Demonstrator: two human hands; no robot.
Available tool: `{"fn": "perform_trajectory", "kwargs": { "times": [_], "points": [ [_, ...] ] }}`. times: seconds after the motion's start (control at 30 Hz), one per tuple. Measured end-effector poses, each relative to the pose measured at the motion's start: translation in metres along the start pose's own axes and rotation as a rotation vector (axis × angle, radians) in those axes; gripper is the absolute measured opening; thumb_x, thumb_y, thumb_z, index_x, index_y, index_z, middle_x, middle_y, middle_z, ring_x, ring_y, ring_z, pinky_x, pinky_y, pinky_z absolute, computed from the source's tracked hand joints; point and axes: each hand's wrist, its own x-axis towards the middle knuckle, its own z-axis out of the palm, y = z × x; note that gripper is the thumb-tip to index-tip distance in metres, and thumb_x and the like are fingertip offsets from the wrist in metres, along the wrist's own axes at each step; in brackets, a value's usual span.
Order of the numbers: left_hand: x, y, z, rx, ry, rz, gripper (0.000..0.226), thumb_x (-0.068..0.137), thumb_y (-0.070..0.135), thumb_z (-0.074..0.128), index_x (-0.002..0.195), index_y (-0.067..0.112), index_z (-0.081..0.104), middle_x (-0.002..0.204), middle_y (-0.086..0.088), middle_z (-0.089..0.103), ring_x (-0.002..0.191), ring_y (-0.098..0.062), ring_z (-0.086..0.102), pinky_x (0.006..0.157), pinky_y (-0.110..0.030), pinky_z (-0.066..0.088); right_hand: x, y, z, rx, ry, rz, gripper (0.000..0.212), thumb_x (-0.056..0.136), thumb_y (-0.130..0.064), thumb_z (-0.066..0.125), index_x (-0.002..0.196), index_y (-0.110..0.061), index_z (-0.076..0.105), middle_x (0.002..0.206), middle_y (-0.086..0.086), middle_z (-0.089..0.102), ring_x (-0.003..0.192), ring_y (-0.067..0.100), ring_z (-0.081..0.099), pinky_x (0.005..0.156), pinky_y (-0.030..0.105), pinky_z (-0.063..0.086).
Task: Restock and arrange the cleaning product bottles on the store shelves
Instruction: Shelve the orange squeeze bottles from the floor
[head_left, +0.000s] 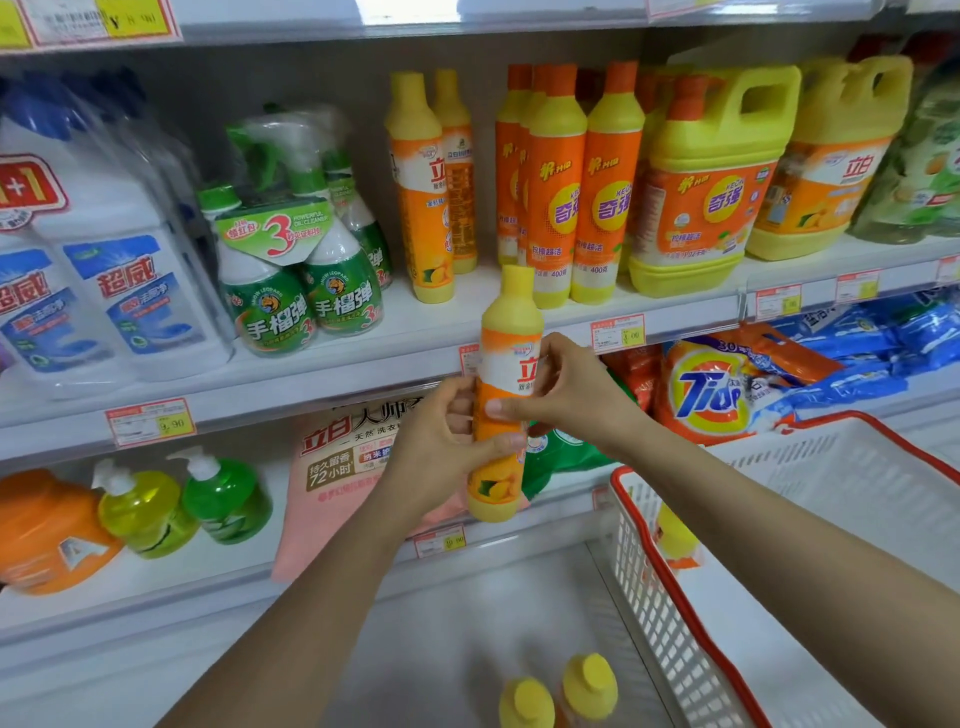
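You hold the yellow-and-orange bottle (508, 332) upright in front of the middle shelf (405, 322). The shelf's front edge, with its price tags, runs just behind the bottle's shoulder.

Directly above the bottle's cap, a narrow gap separates the two matching bottles (423, 208), up and to the left of it, from the orange-capped bottles (571, 182), up and to the right. Further left of the bottle, a wider bare strip of shelf lies between the matching pair and the green spray bottles (306, 280).

Low to the right of the bottle, the red rim of the white basket (649, 551) stands near your right forearm. One yellow-capped bottle (675, 538) shows through its wall. Well below the held bottle, two more yellow caps (558, 693) stand at the frame's bottom edge.

Your left hand (434, 447) wraps the bottle's lower half from the left, fingers curled round it and thumb across the front. Your right hand (569, 389) grips it from the right at label height, thumb pressed on the orange band and fingers curved round the side. Both hands are closed firmly on the bottle.
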Motion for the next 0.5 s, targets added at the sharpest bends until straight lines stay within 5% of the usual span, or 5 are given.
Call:
{"fn": "perform_trajectory", "kwargs": {
  "times": [0.13,0.27,0.43,0.5],
  "points": [
    [-0.001,-0.008,0.002,0.006,-0.014,-0.017,0.064,0.071,0.027,0.084,0.128,0.020,0.057,0.108,0.001,0.069,0.094,-0.016,0.069,0.081,-0.037,0.059,-0.002,-0.008,-0.012,-0.005,-0.137,0.078,0.057,0.079,-0.038,0.079,0.121,-0.011,0.051,0.103,0.008,0.066,0.089,0.016,0.071,0.072,0.034,0.062],
    [0.000,-0.017,0.001,0.034,-0.117,-0.027,0.061,0.072,0.027,0.086,0.125,0.020,0.057,0.112,0.003,0.068,0.099,-0.014,0.067,0.081,-0.027,0.056,-0.002,-0.028,-0.040,-0.024,-0.028,-0.132,0.051,0.089,-0.043,0.064,0.135,-0.025,0.051,0.121,-0.001,0.059,0.101,0.010,0.066,0.077,0.025,0.059],
    [-0.006,-0.040,0.016,0.115,-0.197,-0.074,0.057,0.074,0.015,0.085,0.123,0.024,0.058,0.112,0.005,0.068,0.104,-0.013,0.065,0.091,-0.032,0.053,0.001,-0.017,-0.043,-0.279,-0.082,-0.253,0.026,0.085,-0.023,0.076,0.105,-0.007,0.072,0.097,0.007,0.072,0.087,0.023,0.066,0.074,0.039,0.057],
    [-0.009,-0.048,0.024,0.152,-0.198,-0.079,0.051,0.069,0.026,0.085,0.114,0.032,0.060,0.105,0.011,0.068,0.099,-0.007,0.064,0.088,-0.028,0.050,-0.002,-0.001,-0.035,-0.352,-0.080,-0.251,0.025,0.082,-0.028,0.080,0.094,-0.008,0.072,0.086,0.006,0.072,0.079,0.022,0.066,0.072,0.041,0.056]
  ]
}}
